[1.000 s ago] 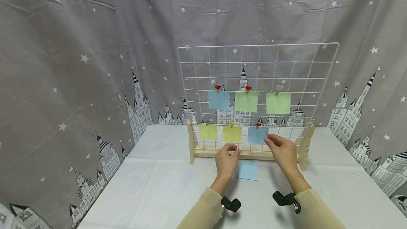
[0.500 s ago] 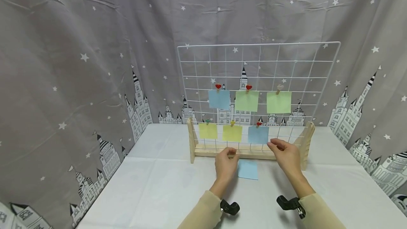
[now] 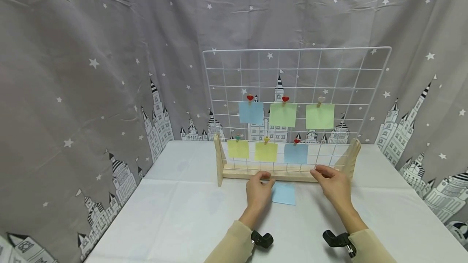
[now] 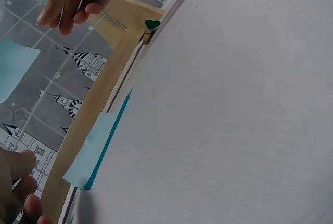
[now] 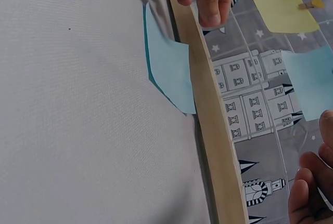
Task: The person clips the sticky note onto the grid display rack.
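A light blue sticky note (image 3: 296,154) hangs in the lower row of the white wire grid (image 3: 307,78), clipped by a clothespin with a red heart (image 3: 297,141). My right hand (image 3: 334,186) is below and right of that note, apart from it, fingers loosely bent around nothing. In front of the wooden base bar (image 3: 278,173), my left hand (image 3: 258,193) also has relaxed fingers and holds nothing. Just right of it lies a blue sticky-note pad (image 3: 283,193), its top sheet lifting in the right wrist view. The left wrist view shows a clothespin with a green heart (image 4: 151,25) beside the base.
Two yellow notes (image 3: 238,149) share the lower row. Above hang a blue note (image 3: 251,112) and two green notes (image 3: 283,115), each clipped. Wooden end supports (image 3: 352,159) hold the grid on the white-covered table (image 3: 175,214). A grey castle-print curtain (image 3: 109,52) stands behind.
My right hand has moved down and right, away from the lower blue note's corner. My left hand has sunk slightly toward the table. The notes remain in place.
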A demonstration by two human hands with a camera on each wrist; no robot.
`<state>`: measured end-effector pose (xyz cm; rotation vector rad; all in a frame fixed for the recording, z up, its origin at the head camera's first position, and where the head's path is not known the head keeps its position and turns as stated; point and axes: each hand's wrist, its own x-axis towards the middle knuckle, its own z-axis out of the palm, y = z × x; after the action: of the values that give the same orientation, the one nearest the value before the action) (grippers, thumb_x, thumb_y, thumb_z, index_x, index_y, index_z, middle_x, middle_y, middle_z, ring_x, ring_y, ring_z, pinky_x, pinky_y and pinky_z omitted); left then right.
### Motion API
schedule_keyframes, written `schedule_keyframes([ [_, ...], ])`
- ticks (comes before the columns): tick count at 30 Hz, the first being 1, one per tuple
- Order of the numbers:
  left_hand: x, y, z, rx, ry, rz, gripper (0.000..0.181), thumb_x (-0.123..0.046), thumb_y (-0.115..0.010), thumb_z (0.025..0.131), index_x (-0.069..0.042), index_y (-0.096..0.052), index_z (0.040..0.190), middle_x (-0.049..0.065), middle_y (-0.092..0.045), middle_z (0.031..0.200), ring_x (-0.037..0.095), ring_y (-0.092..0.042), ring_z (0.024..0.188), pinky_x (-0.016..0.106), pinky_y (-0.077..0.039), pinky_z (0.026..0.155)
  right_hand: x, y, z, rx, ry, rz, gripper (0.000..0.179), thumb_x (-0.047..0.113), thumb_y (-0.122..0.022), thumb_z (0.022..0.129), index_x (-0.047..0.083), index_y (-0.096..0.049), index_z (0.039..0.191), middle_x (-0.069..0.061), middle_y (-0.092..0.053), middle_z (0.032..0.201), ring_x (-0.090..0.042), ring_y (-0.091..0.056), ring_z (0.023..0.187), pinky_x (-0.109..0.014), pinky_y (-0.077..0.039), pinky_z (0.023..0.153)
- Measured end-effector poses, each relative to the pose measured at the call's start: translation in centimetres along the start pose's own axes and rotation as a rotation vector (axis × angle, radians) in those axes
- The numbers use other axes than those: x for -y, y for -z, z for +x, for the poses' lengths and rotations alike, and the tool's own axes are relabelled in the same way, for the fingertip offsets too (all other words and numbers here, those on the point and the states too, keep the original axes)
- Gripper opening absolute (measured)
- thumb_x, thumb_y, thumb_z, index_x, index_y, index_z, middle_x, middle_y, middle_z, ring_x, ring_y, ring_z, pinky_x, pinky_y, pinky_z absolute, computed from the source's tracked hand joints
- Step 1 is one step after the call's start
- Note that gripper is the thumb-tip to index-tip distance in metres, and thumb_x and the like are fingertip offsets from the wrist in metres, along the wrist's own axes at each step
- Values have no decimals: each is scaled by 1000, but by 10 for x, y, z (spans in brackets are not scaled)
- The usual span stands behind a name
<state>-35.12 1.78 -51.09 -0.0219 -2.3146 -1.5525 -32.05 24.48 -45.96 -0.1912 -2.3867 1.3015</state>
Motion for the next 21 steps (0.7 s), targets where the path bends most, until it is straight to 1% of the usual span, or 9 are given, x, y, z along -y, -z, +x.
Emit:
schedule_keyframes([
  [4,3,0,0,1,3,-3,14,-17,-84,85,-17,-76,97,-5,-77,94,1,-56,66,22,-47,64,-3,1,-1,-6,4,-4,38,33,-78,93,4,-76,118,-17,-77,114,-23,-69,99,-15,-50,66],
  [10,7,1,-1,16,0,-17,16,-14,-84,85,-15,-76,98,-3,-77,95,2,-56,68,22,-48,66,-7,-1,-5,-1,2,-2,37,29,-78,93,3,-76,118,-18,-76,115,-21,-68,98,-15,-50,65],
  [12,8,1,-3,22,4,-20,17,-14,-84,85,-14,-77,100,-2,-77,97,2,-57,70,22,-48,68,-10,-1,-5,-9,8,-4,36,29,-79,92,3,-77,116,-18,-77,114,-18,-68,96,-14,-49,65],
  [15,10,1,-4,32,0,-11,18,-15,-83,86,-14,-77,102,0,-77,99,3,-58,73,24,-50,69,-12,1,-6,-20,12,-4,36,30,-80,92,4,-77,116,-17,-77,114,-4,-66,90,-12,-48,65],
  [18,12,1,-4,57,-3,3,20,-15,-82,87,-15,-78,106,1,-77,102,4,-60,75,25,-51,69,-16,3,-6,-43,5,11,35,30,-80,91,4,-78,115,-17,-77,113,11,-58,82,-10,-47,65],
  [21,14,0,-5,90,-2,30,23,-17,-80,88,-15,-78,111,1,-78,105,4,-62,77,25,-52,70,-20,4,-8,-58,1,30,35,29,-80,91,3,-78,114,-18,-77,111,17,-55,75,-11,-48,62],
])
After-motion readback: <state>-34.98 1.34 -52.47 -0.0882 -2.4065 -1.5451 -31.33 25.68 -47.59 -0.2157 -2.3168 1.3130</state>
